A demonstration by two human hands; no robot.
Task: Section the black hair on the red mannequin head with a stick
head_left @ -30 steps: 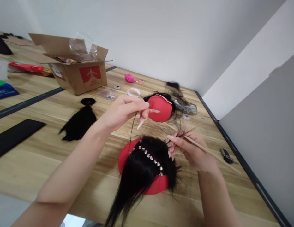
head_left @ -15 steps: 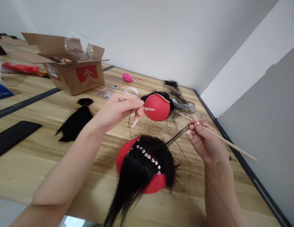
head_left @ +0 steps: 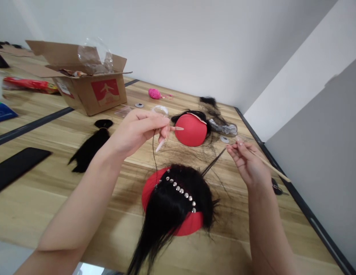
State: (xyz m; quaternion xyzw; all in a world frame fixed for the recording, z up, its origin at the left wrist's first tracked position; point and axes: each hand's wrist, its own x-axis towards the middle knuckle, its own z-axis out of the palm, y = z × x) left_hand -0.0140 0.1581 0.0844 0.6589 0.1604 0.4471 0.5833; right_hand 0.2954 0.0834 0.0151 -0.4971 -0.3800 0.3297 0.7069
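Observation:
A red, rounded form [head_left: 187,225] lies on the table between my arms, partly covered by black hair [head_left: 166,210] with a row of round silvery gems [head_left: 182,191] across it. My left hand [head_left: 146,131] is pinched above its left side, on a thin dark strand [head_left: 154,152] that runs down to the form. On the right, my right hand [head_left: 251,162] is closed at the end of a narrow lock of black hair [head_left: 213,162] drawn out from the form. The same hand holds a thin wooden stick [head_left: 271,166], partly hidden by its fingers.
Behind stands a second red form [head_left: 191,131] with black hair. An open cardboard box [head_left: 88,91] is at the back left, near a tied black hair bundle [head_left: 93,149] and a black flat object [head_left: 20,166]. Pink yarn [head_left: 154,93] and googly eyes [head_left: 224,139] lie about.
My right hand has shifted slightly and turned, so the stick's outer end has swung inward and its tip no longer shows. My left hand has moved slightly left.

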